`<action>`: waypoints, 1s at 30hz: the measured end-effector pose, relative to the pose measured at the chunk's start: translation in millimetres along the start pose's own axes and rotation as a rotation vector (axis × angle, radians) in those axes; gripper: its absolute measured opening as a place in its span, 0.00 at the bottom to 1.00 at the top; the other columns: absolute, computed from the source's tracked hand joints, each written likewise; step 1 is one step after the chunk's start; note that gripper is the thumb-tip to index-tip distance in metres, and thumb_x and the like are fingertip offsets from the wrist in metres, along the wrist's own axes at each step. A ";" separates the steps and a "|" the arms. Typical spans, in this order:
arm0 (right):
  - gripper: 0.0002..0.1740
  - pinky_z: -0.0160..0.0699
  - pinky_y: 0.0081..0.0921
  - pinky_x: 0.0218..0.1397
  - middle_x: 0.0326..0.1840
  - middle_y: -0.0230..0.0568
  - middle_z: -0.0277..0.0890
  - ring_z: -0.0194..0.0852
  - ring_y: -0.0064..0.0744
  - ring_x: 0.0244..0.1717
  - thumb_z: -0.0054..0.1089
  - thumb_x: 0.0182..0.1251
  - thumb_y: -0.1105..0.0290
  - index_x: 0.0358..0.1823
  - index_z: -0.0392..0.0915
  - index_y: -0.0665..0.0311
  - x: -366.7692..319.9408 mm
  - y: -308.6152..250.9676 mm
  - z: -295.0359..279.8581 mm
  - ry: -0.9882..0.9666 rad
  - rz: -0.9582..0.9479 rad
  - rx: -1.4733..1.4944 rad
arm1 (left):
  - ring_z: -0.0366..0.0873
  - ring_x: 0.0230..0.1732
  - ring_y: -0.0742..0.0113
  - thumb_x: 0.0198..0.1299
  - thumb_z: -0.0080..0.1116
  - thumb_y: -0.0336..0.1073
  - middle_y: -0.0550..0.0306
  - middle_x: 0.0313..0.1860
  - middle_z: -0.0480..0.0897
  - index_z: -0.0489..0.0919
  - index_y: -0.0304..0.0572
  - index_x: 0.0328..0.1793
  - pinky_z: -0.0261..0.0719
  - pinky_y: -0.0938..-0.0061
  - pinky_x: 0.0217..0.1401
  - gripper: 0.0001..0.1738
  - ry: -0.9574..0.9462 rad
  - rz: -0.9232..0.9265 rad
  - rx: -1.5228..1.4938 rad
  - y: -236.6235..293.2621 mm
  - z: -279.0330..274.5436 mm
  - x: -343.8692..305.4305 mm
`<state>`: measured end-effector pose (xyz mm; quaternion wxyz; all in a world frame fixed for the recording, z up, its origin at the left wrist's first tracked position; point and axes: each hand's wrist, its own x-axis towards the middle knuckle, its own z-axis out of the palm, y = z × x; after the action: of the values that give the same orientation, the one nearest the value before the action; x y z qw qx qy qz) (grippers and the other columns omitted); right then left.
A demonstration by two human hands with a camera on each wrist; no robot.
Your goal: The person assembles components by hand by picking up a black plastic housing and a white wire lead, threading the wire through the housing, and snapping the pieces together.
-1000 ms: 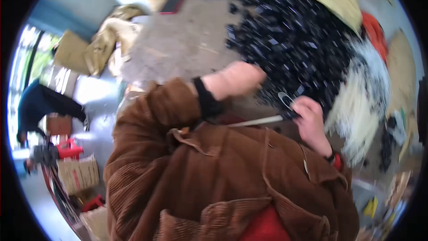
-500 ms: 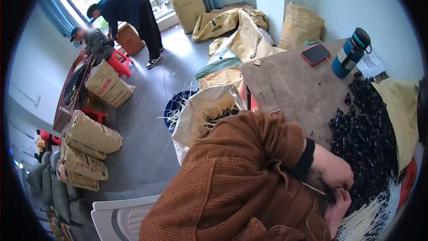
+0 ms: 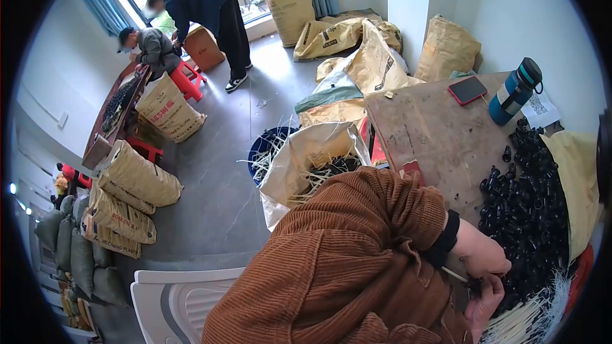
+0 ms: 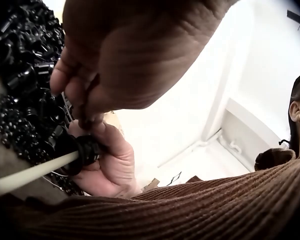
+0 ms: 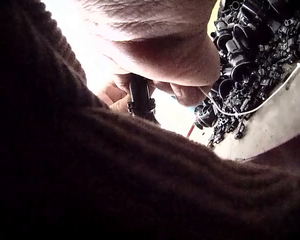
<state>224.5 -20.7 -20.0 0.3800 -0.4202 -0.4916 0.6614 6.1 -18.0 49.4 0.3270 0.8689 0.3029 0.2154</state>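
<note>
At the table's near right edge my two hands meet. My right hand (image 3: 488, 299) grips a black plastic fitting with a round flange (image 4: 75, 150); a pale, stiff strip (image 4: 32, 174) sticks out of it towards the lower left. In the left wrist view, my left hand (image 4: 145, 55) bends over from above with fingers curled, its fingertips pinching a small dark piece right at the right hand's fingertips. The right wrist view shows a black cylinder (image 5: 140, 95) between the fingers and a thin white strip (image 5: 270, 102) curving away from the hand. A heap of black fittings (image 3: 526, 210) lies just beyond.
A bundle of pale strips (image 3: 519, 322) lies beside the heap. On the table (image 3: 414, 121) are a phone (image 3: 467, 90) and a blue bottle (image 3: 510, 95). An open sack (image 3: 280, 175) and blue bucket (image 3: 258, 146) stand left. Two people (image 3: 207, 9) are farther off.
My left hand, apart from the right a second ago, has come over to meet it at the fitting. The head view has swung from the table towards the room on the left.
</note>
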 end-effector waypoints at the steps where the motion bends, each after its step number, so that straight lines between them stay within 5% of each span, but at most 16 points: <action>1: 0.05 0.73 0.20 0.42 0.38 0.35 0.78 0.75 0.24 0.38 0.58 0.64 0.77 0.39 0.78 0.70 -0.1 -1.0 0.5 -0.014 0.003 -0.004 | 0.78 0.40 0.38 0.54 0.56 0.30 0.37 0.35 0.81 0.72 0.29 0.47 0.76 0.54 0.42 0.16 0.002 -0.002 0.003 -0.5 0.5 -0.4; 10: 0.05 0.73 0.19 0.42 0.34 0.33 0.76 0.72 0.20 0.35 0.61 0.65 0.75 0.36 0.76 0.69 -1.4 -0.3 3.2 -0.032 -0.010 -0.163 | 0.81 0.42 0.45 0.56 0.59 0.39 0.42 0.37 0.82 0.77 0.36 0.47 0.78 0.59 0.43 0.16 0.095 -0.128 -0.160 -13.3 17.7 8.3; 16: 0.03 0.73 0.19 0.42 0.33 0.31 0.75 0.72 0.19 0.35 0.59 0.66 0.76 0.36 0.74 0.67 5.5 7.2 -6.0 0.054 -0.138 -0.001 | 0.78 0.45 0.46 0.57 0.55 0.38 0.43 0.40 0.80 0.78 0.34 0.46 0.77 0.60 0.48 0.16 0.253 -0.133 -0.208 -22.4 24.1 14.8; 21: 0.02 0.73 0.19 0.43 0.33 0.31 0.74 0.71 0.19 0.35 0.57 0.67 0.77 0.35 0.73 0.66 3.8 5.2 -7.3 0.011 -0.150 0.041 | 0.78 0.48 0.48 0.57 0.54 0.39 0.44 0.42 0.79 0.81 0.36 0.43 0.76 0.61 0.51 0.15 0.148 -0.137 -0.157 -29.6 21.7 13.0; 24: 0.02 0.73 0.19 0.43 0.33 0.31 0.74 0.71 0.19 0.34 0.57 0.67 0.77 0.36 0.73 0.66 5.3 6.6 -10.3 0.022 -0.144 0.021 | 0.79 0.44 0.47 0.56 0.55 0.39 0.45 0.39 0.80 0.82 0.36 0.37 0.77 0.61 0.49 0.13 0.295 -0.063 -0.217 -30.3 29.1 13.8; 30: 0.02 0.72 0.18 0.41 0.32 0.30 0.74 0.71 0.19 0.33 0.57 0.66 0.77 0.36 0.72 0.66 4.9 7.4 -10.4 0.037 -0.154 0.034 | 0.80 0.39 0.46 0.54 0.55 0.38 0.44 0.32 0.81 0.82 0.34 0.34 0.78 0.60 0.44 0.13 0.203 -0.143 -0.166 -16.2 16.3 3.5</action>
<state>231.7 -14.5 -29.7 0.4457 -0.3866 -0.5040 0.6308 11.7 -13.0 27.4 0.3800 0.7888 0.3764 0.3027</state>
